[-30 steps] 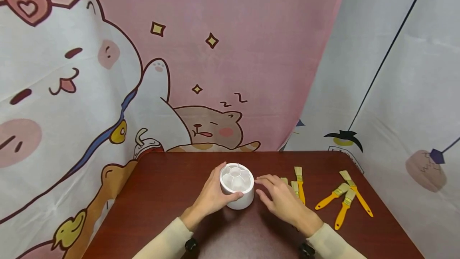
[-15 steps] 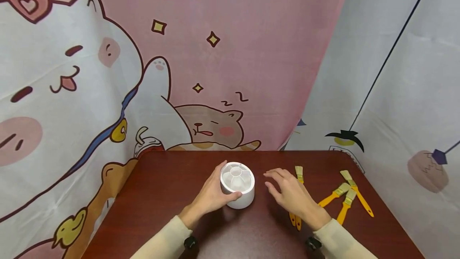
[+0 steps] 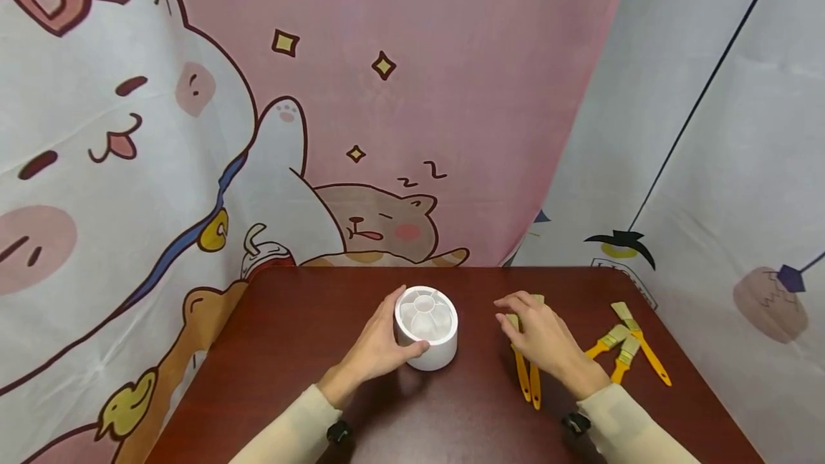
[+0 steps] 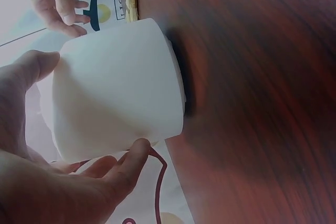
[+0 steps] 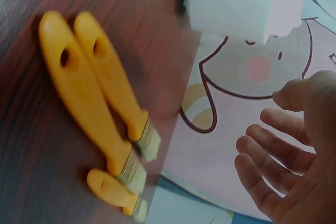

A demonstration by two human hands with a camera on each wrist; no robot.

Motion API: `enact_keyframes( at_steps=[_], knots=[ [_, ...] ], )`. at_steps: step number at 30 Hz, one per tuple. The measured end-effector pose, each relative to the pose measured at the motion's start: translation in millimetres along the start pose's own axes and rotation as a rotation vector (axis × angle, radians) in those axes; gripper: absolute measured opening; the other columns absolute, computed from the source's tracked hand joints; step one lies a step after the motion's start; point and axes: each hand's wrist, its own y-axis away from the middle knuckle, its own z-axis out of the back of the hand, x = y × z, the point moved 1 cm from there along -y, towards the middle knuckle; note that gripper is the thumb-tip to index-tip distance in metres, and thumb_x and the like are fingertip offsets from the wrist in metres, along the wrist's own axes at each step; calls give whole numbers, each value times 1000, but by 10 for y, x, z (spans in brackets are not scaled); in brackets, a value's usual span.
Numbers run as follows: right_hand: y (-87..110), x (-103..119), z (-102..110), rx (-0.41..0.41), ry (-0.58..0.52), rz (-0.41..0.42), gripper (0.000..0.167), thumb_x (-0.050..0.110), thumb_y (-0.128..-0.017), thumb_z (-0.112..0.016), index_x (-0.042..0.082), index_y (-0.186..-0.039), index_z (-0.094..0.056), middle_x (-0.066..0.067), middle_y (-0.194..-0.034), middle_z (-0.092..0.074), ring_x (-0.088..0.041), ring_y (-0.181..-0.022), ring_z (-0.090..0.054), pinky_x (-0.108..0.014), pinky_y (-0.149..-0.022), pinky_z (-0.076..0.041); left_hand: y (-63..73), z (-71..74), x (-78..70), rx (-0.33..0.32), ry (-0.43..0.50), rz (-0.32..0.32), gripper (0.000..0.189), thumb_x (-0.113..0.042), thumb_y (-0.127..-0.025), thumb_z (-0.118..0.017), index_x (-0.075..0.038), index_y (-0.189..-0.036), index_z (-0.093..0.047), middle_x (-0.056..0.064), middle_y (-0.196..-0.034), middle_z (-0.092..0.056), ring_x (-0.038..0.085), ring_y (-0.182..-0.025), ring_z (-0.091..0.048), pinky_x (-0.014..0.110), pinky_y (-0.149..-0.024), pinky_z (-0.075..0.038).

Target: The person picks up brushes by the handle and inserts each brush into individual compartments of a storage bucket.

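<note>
My left hand (image 3: 370, 353) grips a white round divided organizer (image 3: 441, 358) from its left side, thumb at the front of the rim. Its top shows a central cup ringed by petal-like compartments. In the left wrist view the smooth organizer wall (image 4: 118, 85) lies between thumb and fingers. To the right, my right hand (image 3: 548, 342) hovers with relaxed fingers, holding nothing. Beneath and beside it lie paintbrushes with yellow handles (image 3: 520, 374) and pale bristles, partly covered by the hand. The right wrist view shows two larger paintbrushes (image 5: 79, 87) and a smaller one (image 5: 110, 188).
Farther right on the dark red-brown table (image 3: 309, 321), three more yellow paintbrushes (image 3: 654, 358) lie in a loose overlapping group. A pink and white cartoon curtain (image 3: 477, 92) hangs behind the table's back edge.
My right hand has moved away from the organizer to the right, over the nearer paintbrushes. The left hand keeps its hold on the organizer, which stays in place.
</note>
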Motion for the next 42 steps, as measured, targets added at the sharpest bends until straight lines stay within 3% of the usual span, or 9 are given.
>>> enact_keyframes(
  at_steps=[3, 8, 12, 20, 25, 42],
  knots=[
    [13, -78, 29, 12, -1, -20, 31, 21, -106, -87, 9, -134, -83, -11, -132, -80, -18, -87, -71, -32, -74, -65, 7, 12, -5, 2, -6, 7, 118, -39, -88, -101, -10, -181, -34, 19, -173, -55, 41, -158, -59, 68, -128, -50],
    [40, -175, 63, 20, -40, -46, 29, 18, -106, -88, 9, -132, -83, -12, -128, -80, -28, -97, -83, -41, -79, -71, 20, 30, -6, 7, -10, 13, 117, -37, -89, -101, -9, -181, -35, 20, -176, -53, 41, -160, -58, 67, -130, -48],
    [49, -233, 56, 37, -50, -60, 28, 18, -105, -89, 6, -130, -83, -13, -124, -82, -31, -102, -85, -44, -82, -72, 34, 50, -4, -7, -23, -5, 115, -34, -89, -102, -7, -180, -37, 21, -175, -54, 41, -158, -59, 67, -129, -49],
    [94, -315, -14, 160, -46, -166, 28, 15, -102, -90, 1, -124, -82, -14, -112, -82, -15, -84, -75, -29, -66, -66, 41, 54, -2, -14, -10, -12, 115, -35, -89, -102, -7, -180, -37, 19, -175, -55, 40, -156, -61, 66, -126, -52],
    [121, -336, -68, 172, -23, -196, 24, 17, -100, -93, 2, -115, -82, -12, -103, -78, -12, -75, -68, -26, -61, -61, 25, 39, 2, -13, -8, -6, 119, -42, -88, -103, -10, -181, -35, 17, -176, -55, 40, -160, -59, 67, -129, -50],
    [132, -330, -173, 239, -24, -365, 30, 31, -98, -96, 11, -91, -75, -1, -77, -64, -14, -60, -58, -31, -55, -49, 33, 29, 22, -5, -15, -11, 117, -43, -88, -103, -8, -178, -38, 18, -167, -60, 37, -150, -65, 64, -121, -55]
  ],
)
